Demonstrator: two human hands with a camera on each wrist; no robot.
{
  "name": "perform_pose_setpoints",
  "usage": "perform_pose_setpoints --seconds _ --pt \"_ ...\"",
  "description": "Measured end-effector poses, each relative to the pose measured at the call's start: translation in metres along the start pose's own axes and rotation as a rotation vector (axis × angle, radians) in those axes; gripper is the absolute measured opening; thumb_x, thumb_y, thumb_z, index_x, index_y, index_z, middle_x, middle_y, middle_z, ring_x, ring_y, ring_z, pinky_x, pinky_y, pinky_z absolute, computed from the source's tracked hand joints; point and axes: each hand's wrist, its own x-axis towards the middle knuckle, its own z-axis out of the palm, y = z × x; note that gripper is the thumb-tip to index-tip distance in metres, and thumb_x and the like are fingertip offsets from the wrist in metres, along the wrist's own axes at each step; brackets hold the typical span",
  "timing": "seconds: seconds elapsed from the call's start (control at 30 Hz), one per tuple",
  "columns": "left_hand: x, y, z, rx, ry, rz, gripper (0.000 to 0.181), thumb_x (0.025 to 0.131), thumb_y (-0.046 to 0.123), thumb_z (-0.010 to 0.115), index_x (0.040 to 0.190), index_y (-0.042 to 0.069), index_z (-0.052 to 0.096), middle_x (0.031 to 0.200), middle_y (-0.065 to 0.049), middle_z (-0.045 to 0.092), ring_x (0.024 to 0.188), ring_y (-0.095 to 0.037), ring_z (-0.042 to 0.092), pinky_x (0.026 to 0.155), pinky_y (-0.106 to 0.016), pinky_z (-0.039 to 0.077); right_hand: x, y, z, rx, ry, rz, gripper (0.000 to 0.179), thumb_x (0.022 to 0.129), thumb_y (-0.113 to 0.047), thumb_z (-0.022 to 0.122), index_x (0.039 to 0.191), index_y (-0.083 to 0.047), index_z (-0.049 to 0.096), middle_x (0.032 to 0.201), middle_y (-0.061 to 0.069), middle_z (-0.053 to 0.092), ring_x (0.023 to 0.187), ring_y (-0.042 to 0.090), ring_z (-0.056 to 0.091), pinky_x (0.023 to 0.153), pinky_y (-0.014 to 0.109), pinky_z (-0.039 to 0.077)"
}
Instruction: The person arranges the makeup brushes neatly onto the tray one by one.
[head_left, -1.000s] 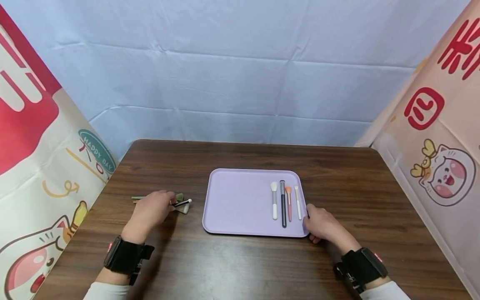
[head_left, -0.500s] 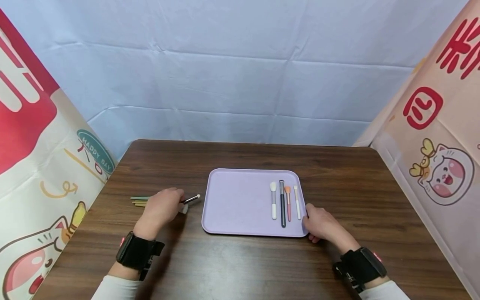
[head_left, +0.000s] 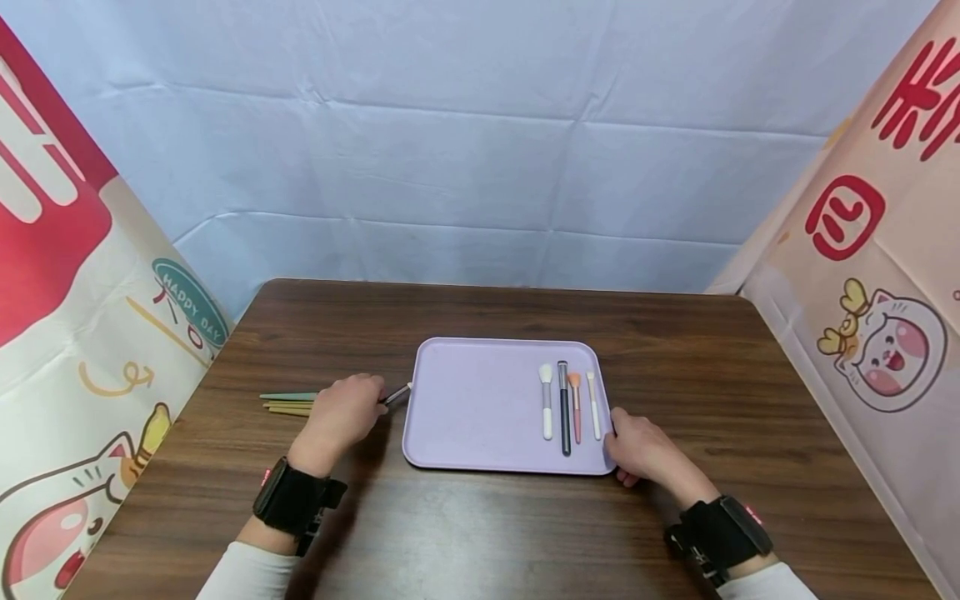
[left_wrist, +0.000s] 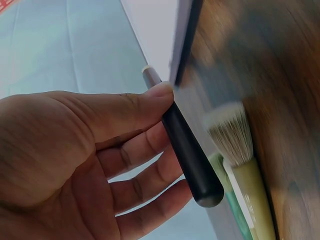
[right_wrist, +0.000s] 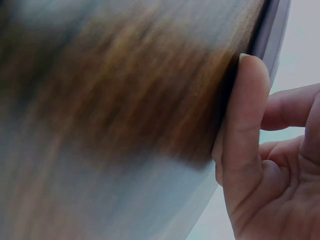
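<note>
My left hand point(head_left: 347, 419) pinches a small makeup brush point(left_wrist: 192, 157) between thumb and fingers. Its handle is black and rounded at the end, and its pale tip reaches the left rim of the lilac tray point(head_left: 480, 408) in the head view. At the tray's front right corner, my right hand point(head_left: 643, 448) grips the rim, one digit lying along the outer edge in the right wrist view. On the tray's right side lie a white-and-grey brush point(head_left: 547, 404), a dark brush point(head_left: 564, 408), a pink brush point(head_left: 576, 408) and a slim white brush point(head_left: 593, 406).
Left of the tray, partly hidden by my left hand, lie green-handled brushes point(head_left: 281, 397) and olive-handled brushes point(head_left: 288, 408). One of these, a wide pale-bristled brush point(left_wrist: 250, 195), shows in the left wrist view. A blue cloth point(head_left: 480, 167) hangs behind the wooden table point(head_left: 675, 350).
My left hand has moved right with the black-handled brush, away from the green and olive brushes, up to the tray's left rim. My right hand has stayed at the tray's corner.
</note>
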Motion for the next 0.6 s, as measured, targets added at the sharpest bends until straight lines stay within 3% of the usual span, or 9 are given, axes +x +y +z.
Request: perform_pose_setpoints --seconds 0.6 --pt "0.015 0.028 0.007 -0.067 0.028 -0.023 0.027 0.09 0.013 0.072 0.069 0.009 0.055 0.064 -0.004 0.053 0.057 -0.022 0.051 0.053 -0.037 0.04 0.0 -0.001 0.0 -0.007 -0.001 0.005 0.02 0.101 -0.008 0.045 0.113 0.006 0.051 0.074 0.012 0.058 0.056 0.02 0.061 0.049 0.032 0.053"
